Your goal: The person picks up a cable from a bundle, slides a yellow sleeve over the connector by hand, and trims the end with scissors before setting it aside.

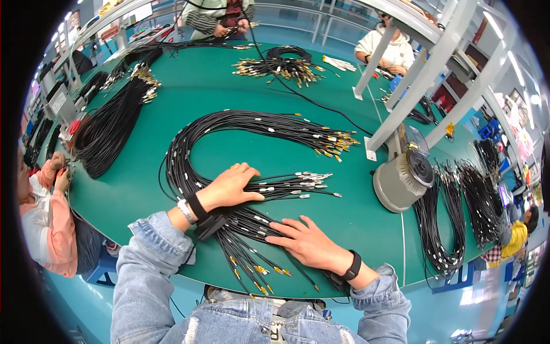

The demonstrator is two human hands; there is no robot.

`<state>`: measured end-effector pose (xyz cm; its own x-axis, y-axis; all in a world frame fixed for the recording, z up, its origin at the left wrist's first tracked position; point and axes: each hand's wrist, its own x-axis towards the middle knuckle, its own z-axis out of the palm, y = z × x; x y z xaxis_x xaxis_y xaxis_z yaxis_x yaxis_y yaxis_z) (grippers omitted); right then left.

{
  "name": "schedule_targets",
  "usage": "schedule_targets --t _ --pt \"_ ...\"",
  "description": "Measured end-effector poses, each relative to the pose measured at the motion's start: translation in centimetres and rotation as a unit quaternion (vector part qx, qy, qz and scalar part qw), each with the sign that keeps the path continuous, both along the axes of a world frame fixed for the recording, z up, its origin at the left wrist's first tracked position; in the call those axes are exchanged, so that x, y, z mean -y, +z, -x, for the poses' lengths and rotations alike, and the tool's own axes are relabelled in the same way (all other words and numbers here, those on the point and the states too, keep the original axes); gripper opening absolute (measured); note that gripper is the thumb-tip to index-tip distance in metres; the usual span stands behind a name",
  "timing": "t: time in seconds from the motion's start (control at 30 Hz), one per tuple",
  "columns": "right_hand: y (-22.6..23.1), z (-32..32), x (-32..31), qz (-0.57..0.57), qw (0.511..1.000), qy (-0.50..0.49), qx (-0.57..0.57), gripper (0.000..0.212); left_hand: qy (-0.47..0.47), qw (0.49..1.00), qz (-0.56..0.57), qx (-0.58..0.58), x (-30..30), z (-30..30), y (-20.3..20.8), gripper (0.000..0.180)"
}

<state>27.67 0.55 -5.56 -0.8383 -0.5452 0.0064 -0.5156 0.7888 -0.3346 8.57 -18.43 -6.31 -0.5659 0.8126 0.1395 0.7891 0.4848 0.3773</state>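
A thick bundle of black cables (212, 127) curves in a U on the green table in front of me, with gold-tipped connectors at its far right end and small white labels along it. My left hand (230, 186) lies palm down over the near side of the curve, thumb apart from the fingers. To its right, a group of cable ends with silver connectors (309, 179) points right. My right hand (309, 243) rests flat with stretched fingers on a lower fan of cables (252, 221). Below my left wrist, gold-tipped cable ends (260, 269) spread toward the table's near edge.
A grey machine (395, 186) stands at right beside white metal posts (424, 63). More cable bundles lie at left (117, 120), far centre (283, 63) and right (441, 223). White gloves (339, 63) lie at the back. Co-workers sit or stand around the table (344, 218).
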Motion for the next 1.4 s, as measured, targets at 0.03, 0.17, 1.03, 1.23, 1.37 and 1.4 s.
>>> schedule_targets --t 0.03,0.17,1.03,1.23,1.37,1.4 --pt "0.2 -0.2 0.6 0.005 1.0 -0.019 -0.007 0.048 -0.007 1.0 0.02 0.001 1.0 0.4 0.4 0.053" --pt "1.9 -0.7 4.9 0.04 0.995 0.086 -0.014 0.049 -0.011 0.999 0.039 0.033 4.1 1.3 0.9 0.051" --pt "1.8 1.1 1.9 0.013 0.987 0.15 -0.06 0.031 0.079 0.988 -0.116 0.065 4.2 -1.6 -2.2 0.036" --pt "2.4 0.7 2.3 0.045 0.995 0.083 -0.029 0.028 0.064 0.987 -0.14 0.048 4.2 -1.4 -2.6 0.028" --pt "3.2 -0.1 2.3 0.102 0.994 0.011 -0.031 0.027 0.007 0.98 -0.19 -0.067 3.9 -1.3 -1.5 0.019" --pt "3.5 -0.4 2.2 0.099 0.995 -0.012 -0.026 0.027 0.011 0.976 -0.207 -0.072 3.7 -1.2 -1.3 0.016"
